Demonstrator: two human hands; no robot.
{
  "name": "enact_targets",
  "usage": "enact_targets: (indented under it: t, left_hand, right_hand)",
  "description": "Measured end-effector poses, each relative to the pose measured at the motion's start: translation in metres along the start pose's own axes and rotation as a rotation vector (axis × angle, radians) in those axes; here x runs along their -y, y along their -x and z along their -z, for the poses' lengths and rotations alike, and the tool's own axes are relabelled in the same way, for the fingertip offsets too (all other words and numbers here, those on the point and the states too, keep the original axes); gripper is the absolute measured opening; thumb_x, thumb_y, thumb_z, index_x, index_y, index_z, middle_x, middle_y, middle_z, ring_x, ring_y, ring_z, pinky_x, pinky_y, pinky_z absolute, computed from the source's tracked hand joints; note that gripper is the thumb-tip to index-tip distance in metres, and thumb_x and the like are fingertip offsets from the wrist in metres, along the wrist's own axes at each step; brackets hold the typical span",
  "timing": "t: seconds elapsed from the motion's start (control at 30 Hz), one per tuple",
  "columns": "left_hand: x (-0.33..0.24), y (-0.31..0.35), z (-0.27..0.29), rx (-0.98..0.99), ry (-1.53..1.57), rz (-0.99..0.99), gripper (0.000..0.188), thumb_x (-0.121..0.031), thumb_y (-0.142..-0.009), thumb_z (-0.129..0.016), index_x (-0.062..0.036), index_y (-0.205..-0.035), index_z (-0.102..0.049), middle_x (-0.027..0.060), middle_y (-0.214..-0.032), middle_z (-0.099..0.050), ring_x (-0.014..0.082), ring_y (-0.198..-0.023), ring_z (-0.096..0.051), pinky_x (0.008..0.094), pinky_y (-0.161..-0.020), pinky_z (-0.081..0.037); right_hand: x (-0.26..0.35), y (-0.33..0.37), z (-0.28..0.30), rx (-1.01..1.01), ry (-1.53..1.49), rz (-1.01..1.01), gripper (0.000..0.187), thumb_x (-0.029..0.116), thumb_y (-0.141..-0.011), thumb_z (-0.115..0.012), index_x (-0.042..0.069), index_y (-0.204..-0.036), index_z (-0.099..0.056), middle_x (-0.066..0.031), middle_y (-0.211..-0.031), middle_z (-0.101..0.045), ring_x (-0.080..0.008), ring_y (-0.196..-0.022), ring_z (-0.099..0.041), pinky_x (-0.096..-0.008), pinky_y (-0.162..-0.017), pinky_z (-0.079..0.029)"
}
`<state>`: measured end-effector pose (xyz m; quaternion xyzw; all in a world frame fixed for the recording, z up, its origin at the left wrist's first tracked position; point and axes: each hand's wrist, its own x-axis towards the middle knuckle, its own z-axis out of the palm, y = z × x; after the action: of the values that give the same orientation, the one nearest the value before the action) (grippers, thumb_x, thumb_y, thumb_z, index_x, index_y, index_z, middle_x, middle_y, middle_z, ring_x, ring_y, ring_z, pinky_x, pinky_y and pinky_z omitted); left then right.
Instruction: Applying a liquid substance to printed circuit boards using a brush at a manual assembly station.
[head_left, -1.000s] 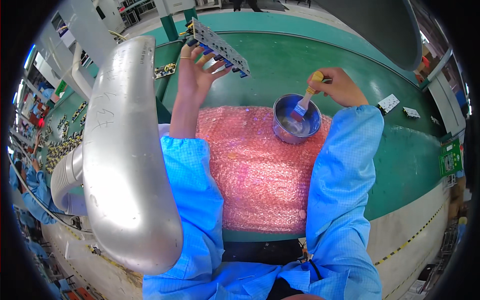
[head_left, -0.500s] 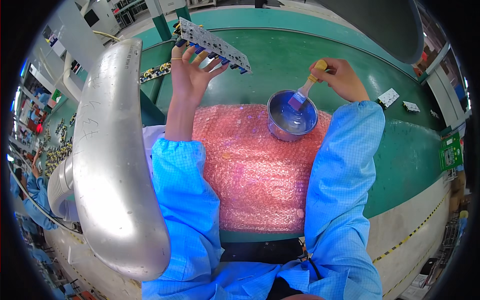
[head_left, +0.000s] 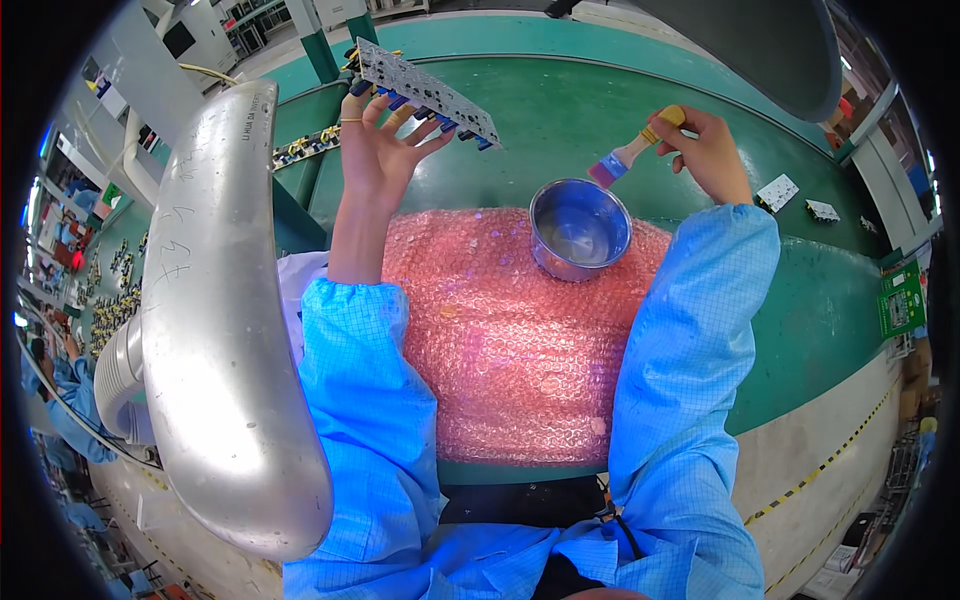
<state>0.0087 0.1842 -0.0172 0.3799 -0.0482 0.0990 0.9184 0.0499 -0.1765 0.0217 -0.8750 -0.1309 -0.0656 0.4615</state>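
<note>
1. The left hand (head_left: 378, 150) holds a long circuit board (head_left: 425, 90) up by its lower edge, fingers spread along it, above the table's (head_left: 560, 120) far side.
2. The right hand (head_left: 708, 150) pinches a brush (head_left: 632, 155) by its handle, bristles just above and apart from the bowl (head_left: 580, 228).
3. The bowl sits on pink bubble wrap (head_left: 510, 350).
4. A metal duct (head_left: 225, 320) curves at left.
</note>
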Motion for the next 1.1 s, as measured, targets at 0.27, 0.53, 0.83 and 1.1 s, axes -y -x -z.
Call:
enact_targets:
  t: [0.27, 0.53, 0.83, 1.1]
  left_hand:
    - [0.003, 0.001, -0.005, -0.03, -0.02, 0.005, 0.055, -0.051, -0.093, -0.05, -0.0047, -0.12, -0.038, 0.0215, -0.124, -0.04, 0.0487, -0.118, -0.044, 0.0687, -0.098, -0.04]
    - [0.004, 0.001, -0.006, -0.024, -0.019, 0.0, 0.053, -0.049, -0.09, -0.054, -0.0049, -0.115, -0.04, 0.0208, -0.12, -0.042, 0.0487, -0.116, -0.046, 0.0687, -0.098, -0.041]
    - [0.003, 0.003, -0.008, -0.011, -0.001, -0.004, 0.057, -0.045, -0.087, -0.058, -0.0029, -0.12, -0.039, 0.0211, -0.121, -0.041, 0.0496, -0.118, -0.043, 0.0688, -0.099, -0.04]
    - [0.007, 0.003, -0.012, 0.051, 0.09, 0.0, 0.064, -0.048, -0.084, -0.061, -0.0036, -0.125, -0.039, 0.0215, -0.125, -0.04, 0.0497, -0.122, -0.04, 0.0699, -0.1, -0.038]
  right_hand:
    - [0.004, -0.002, -0.008, 0.186, -0.061, 0.092, 0.025, 0.021, -0.088, -0.069, 0.001, -0.103, -0.067, -0.0023, -0.087, -0.064, -0.0098, -0.077, -0.058, -0.0223, -0.066, -0.045]
    - [-0.021, -0.011, -0.015, 0.131, -0.118, 0.023, 0.024, 0.02, -0.088, -0.068, 0.003, -0.104, -0.069, -0.0023, -0.09, -0.068, -0.01, -0.08, -0.057, -0.0243, -0.069, -0.046]
    - [-0.027, -0.008, 0.005, -0.003, -0.092, -0.07, 0.024, 0.021, -0.092, -0.065, 0.003, -0.107, -0.069, -0.0034, -0.094, -0.068, -0.01, -0.083, -0.061, -0.023, -0.071, -0.048]
    - [0.018, 0.002, -0.009, -0.169, -0.507, 0.166, 0.026, 0.019, -0.094, -0.064, 0.004, -0.115, -0.067, -0.0028, -0.104, -0.066, -0.0096, -0.088, -0.062, -0.0217, -0.075, -0.05]
